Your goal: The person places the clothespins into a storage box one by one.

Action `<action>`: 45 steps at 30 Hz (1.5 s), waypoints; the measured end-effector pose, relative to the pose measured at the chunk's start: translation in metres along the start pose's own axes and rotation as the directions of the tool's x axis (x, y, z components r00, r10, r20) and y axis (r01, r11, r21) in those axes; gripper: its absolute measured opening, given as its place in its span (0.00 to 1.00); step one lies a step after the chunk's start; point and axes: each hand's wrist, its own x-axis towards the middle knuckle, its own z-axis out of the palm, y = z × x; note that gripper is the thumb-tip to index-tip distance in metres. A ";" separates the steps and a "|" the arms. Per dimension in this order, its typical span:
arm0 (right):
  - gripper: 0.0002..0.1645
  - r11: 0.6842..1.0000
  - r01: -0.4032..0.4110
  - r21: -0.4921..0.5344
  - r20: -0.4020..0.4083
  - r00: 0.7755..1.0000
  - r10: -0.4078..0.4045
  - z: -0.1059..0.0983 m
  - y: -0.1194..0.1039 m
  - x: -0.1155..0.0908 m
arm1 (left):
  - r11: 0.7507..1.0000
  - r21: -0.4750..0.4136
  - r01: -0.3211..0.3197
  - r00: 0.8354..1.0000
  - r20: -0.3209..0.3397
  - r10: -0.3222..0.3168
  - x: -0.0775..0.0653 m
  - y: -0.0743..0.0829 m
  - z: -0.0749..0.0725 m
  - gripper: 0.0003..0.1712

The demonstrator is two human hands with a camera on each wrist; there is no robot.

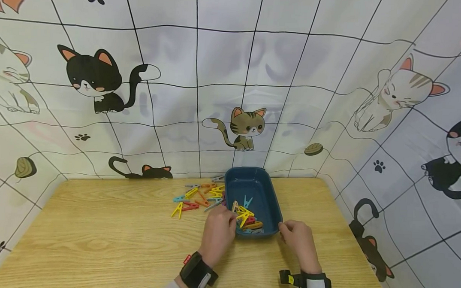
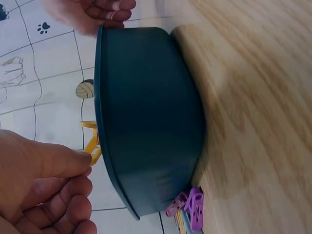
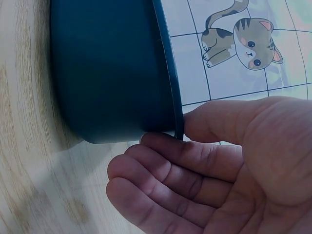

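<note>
A dark blue plastic bin [image 1: 260, 186] stands on the wooden table, with several coloured clothespins lying in its near end. At the bin's near left corner is my left hand [image 1: 219, 229]. Its thumb and fingers pinch a yellow clothespin [image 2: 92, 146], which shows just over the rim in the left wrist view. My right hand [image 1: 298, 241] grips the rim at the near right corner, thumb on one side and fingers beneath in the right wrist view. Left of the bin lies a loose spread of clothespins [image 1: 190, 206] in yellow, red, orange, blue and other colours.
Purple clothespins [image 2: 196, 208] lie close against the bin's left side. The wooden table [image 1: 114, 233] reaches back to a wall covering [image 1: 226, 58] printed with cats and grid lines, which also runs along both sides.
</note>
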 end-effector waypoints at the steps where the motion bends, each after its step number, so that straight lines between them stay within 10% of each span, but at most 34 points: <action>1: 0.16 1.000 0.001 0.000 0.000 1.000 -0.001 0.000 0.000 0.000 | 1.000 -0.003 -0.006 1.000 0.005 0.006 -0.001 0.001 0.001 0.02; 15: 0.16 1.000 0.004 0.005 0.000 1.000 -0.004 0.001 0.000 -0.001 | 0.996 0.034 -0.082 0.996 0.046 0.081 -0.005 0.003 0.016 0.06; 27: 0.16 1.000 -0.005 -0.001 0.004 1.000 0.005 0.001 0.001 0.000 | 0.998 0.028 -0.060 0.998 -0.003 0.060 -0.004 0.002 -0.001 0.04; 45: 0.16 1.000 0.007 0.000 -0.001 1.000 -0.007 0.001 0.003 0.001 | 0.994 0.087 0.067 0.987 -0.149 -0.053 -0.005 -0.053 -0.033 0.05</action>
